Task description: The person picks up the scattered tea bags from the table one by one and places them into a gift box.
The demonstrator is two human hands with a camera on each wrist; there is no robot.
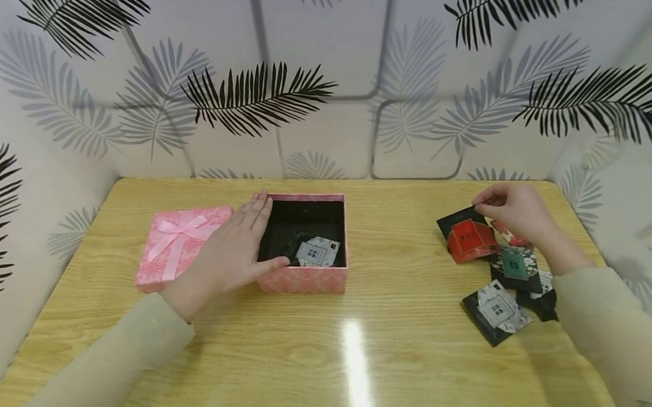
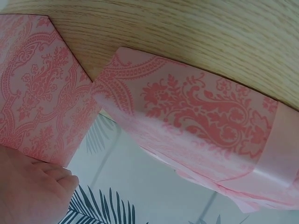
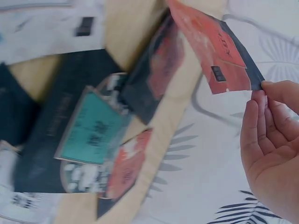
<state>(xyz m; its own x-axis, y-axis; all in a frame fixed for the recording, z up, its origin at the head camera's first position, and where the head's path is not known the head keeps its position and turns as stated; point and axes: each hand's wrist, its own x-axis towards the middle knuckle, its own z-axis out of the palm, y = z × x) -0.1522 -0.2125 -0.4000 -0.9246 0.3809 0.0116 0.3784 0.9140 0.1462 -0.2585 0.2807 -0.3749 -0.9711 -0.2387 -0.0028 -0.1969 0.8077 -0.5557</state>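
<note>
My right hand pinches a corner of a black sachet with a red label between thumb and fingertips. In the right wrist view this red sachet hangs tilted above the other sachets. My left hand lies along the left rim of an open pink patterned box, fingers extended and thumb over the front edge. Inside the black-lined box is a sachet with a white-grey label, and something dark lies beside it. The left wrist view shows the fingers against the box side.
Left of the box sits a pink lid with a ribbon bow. Under and near my right hand lie several sachets: one with a green label, a white-labelled one in front, and another red one. A patterned wall borders the wooden table.
</note>
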